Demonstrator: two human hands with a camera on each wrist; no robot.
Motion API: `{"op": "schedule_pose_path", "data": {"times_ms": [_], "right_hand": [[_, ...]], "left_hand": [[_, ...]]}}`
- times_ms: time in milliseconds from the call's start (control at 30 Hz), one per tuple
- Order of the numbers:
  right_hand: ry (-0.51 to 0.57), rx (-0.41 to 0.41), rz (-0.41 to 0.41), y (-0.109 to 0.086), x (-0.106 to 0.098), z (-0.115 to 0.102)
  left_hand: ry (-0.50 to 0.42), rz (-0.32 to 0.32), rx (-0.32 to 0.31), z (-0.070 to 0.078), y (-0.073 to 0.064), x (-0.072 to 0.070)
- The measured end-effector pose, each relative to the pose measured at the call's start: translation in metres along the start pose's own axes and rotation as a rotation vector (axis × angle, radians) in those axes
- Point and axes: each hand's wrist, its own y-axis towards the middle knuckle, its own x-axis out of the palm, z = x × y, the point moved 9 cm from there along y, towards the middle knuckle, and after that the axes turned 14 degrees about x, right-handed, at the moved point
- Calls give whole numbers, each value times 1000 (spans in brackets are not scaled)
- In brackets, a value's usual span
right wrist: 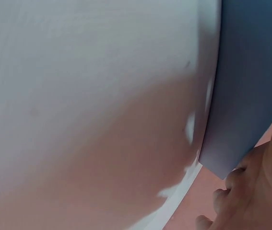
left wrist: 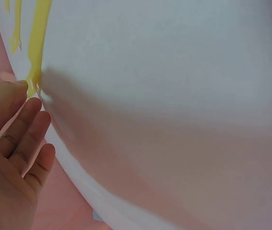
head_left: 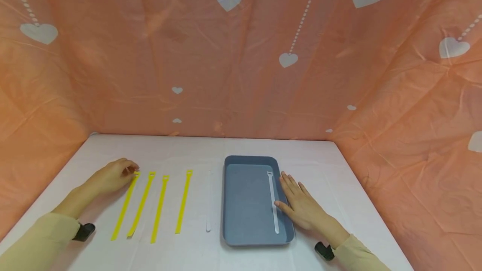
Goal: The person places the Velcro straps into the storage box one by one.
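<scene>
My left hand [head_left: 114, 175] is at the far end of the leftmost yellow hook-and-loop cable tie [head_left: 125, 208]. Thumb and fingertips pinch its slotted head, seen close up in the left wrist view, where the yellow tie [left wrist: 39, 40] runs up from the fingers. The strap lies along the white table. My right hand [head_left: 301, 206] rests against the right side of a grey-blue tray [head_left: 246, 241], its fingers straight along the outside and the thumb over the rim. Inside the tray, near that side, lies a white cable tie [head_left: 273, 204].
Three more yellow ties, including the rightmost one [head_left: 183, 204], lie in a row to the right of the first. Another white tie [head_left: 208, 204] lies between them and the tray. Orange curtain [head_left: 241, 95] with hearts surrounds the white table [head_left: 199, 149].
</scene>
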Motion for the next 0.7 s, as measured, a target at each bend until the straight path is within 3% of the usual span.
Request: {"op": "schedule_pose_path", "data": {"times_ms": [267,700], "right_hand": [[0,6,-16,0,-1,0],[-8,6,-7,0,-1,-1]], "left_hand": [[21,-22,-13,6,-2,1],[29,33,-15,9,-3,-2]]}}
